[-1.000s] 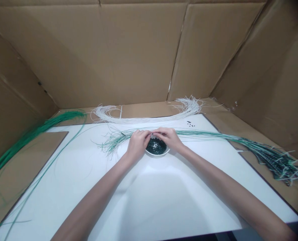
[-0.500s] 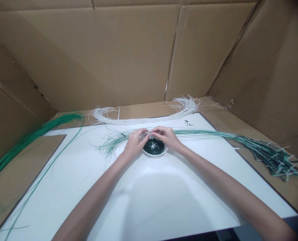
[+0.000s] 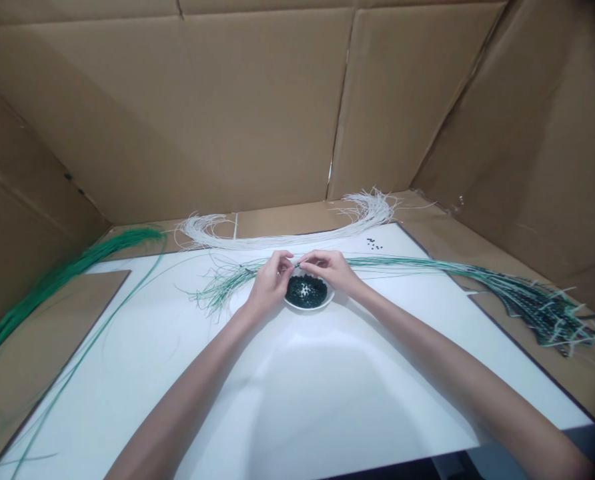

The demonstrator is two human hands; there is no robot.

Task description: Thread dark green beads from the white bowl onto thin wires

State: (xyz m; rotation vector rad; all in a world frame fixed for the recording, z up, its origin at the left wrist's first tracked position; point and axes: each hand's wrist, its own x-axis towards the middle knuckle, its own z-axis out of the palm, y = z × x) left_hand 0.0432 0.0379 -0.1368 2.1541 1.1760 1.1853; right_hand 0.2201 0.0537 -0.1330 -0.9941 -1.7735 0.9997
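My left hand [image 3: 272,277] and my right hand [image 3: 331,270] meet above a small white bowl [image 3: 308,309], thumb and fingers of each pinched together. Between their fingertips runs a short bit of thin cord [image 3: 298,265] with something small and dark on it, too small to make out clearly. Dark green-black beads [image 3: 297,295] fill the bowl, and a pale patch shows in their middle. Just behind the hands passes a bundle of green and white cords [image 3: 392,263]; its loose ends fan out left of my left hand.
At the right the bundle's dark beaded ends [image 3: 542,313] lie over cardboard. White cords [image 3: 282,242] curve along the back. A green cord bunch [image 3: 77,273] lies at the left. Several loose beads [image 3: 374,245] sit on the white board [image 3: 327,400]. Cardboard walls [image 3: 262,113] enclose the back and sides.
The fingertips of both hands have shifted slightly, with the left fingers lifted and curled a little more. The hands stay over the bowl, and the view has moved very slightly.
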